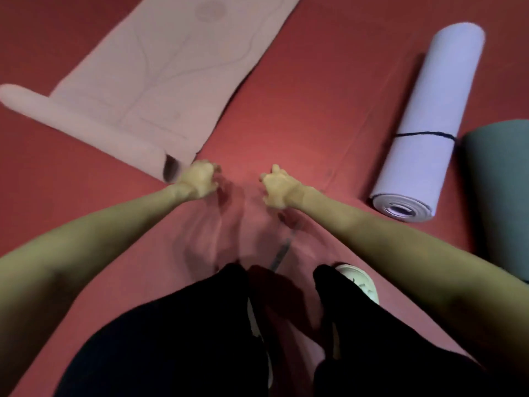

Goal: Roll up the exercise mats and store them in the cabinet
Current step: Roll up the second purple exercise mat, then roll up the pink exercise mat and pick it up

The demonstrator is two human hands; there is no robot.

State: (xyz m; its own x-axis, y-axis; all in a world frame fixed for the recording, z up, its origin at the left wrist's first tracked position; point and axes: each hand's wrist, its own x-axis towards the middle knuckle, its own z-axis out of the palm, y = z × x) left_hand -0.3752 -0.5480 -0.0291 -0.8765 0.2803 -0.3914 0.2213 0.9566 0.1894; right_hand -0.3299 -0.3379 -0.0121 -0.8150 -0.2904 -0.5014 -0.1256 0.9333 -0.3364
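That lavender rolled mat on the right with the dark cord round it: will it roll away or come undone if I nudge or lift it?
The lavender mat is a full cylinder lying on its side, so a sideways push would probably roll it. The dark cord circles it, so it likely stays wound when lifted. Only one cord shows, so the ends might loosen a little.

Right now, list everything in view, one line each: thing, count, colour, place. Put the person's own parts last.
Half-rolled mat: one, pale pink with faint line art, upper left, rolled at its near end, the rest flat on the floor.
Rolled mat: one, lavender, right side, fully rolled, a dark cord tied round it.
Green mat: one, grey-green, far right edge, partly cut off by the frame.
Red mat: one, red, flat beneath the hands, running up the middle.
Shoe: one, white, lower centre right, beside the dark trouser legs.
Left hand: fingers curled, at the red mat's near part; blurred.
Right hand: fingers curled, same place; blurred.
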